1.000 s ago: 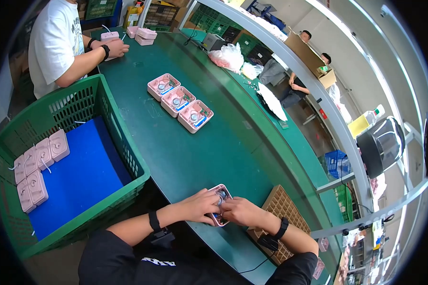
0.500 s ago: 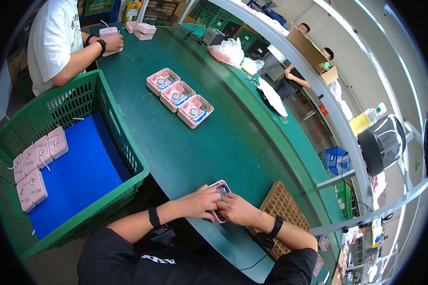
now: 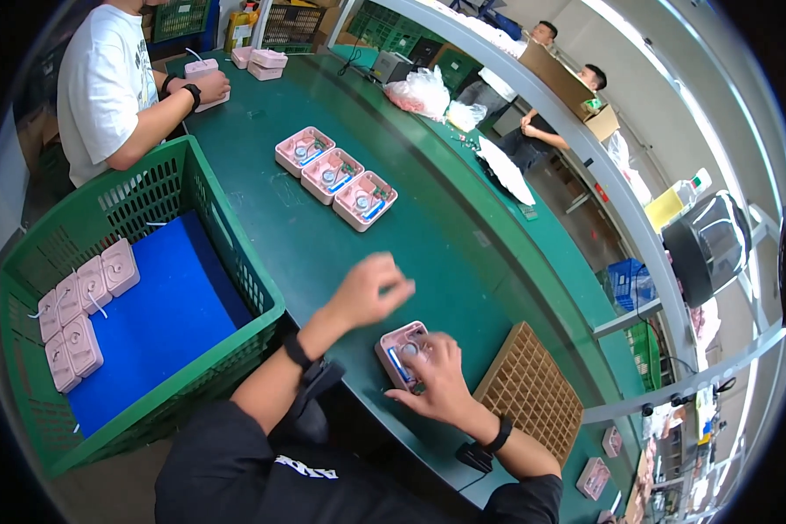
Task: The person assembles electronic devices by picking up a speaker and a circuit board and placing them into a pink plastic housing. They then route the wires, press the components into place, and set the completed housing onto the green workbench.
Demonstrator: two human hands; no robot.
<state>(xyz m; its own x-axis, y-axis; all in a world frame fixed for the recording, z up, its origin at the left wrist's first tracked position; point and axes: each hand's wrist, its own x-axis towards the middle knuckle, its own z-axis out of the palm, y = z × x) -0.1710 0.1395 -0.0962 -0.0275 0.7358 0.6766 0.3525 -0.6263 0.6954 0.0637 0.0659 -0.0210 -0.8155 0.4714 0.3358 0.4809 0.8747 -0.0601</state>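
Note:
A small open pink plastic case (image 3: 391, 365) lies on the green bench in front of me, with a round metal part, a blue strip and wiring inside. Over its right side is my right hand (image 3: 441, 384), fingers spread and thumb apart, hiding part of the contents. My left hand (image 3: 368, 290) hovers off the case, up and to its left, slightly blurred; its fingers are loosely bent, the thumb stands apart, and nothing shows in it. Farther up the bench, three similar open pink cases (image 3: 332, 175) stand in a touching diagonal row.
A green crate (image 3: 236, 223) at the left holds several closed pink cases (image 3: 94, 288) on a blue sheet (image 3: 162, 327). To the right lies a brown grid tray (image 3: 533, 393). A co-worker's hands (image 3: 211, 86) hold a pink case at the far left. A metal frame (image 3: 642, 231) arches along the right.
My left hand has lifted off the pink case and moved up and away. My right hand has opened out above the case; both hands were working inside it before.

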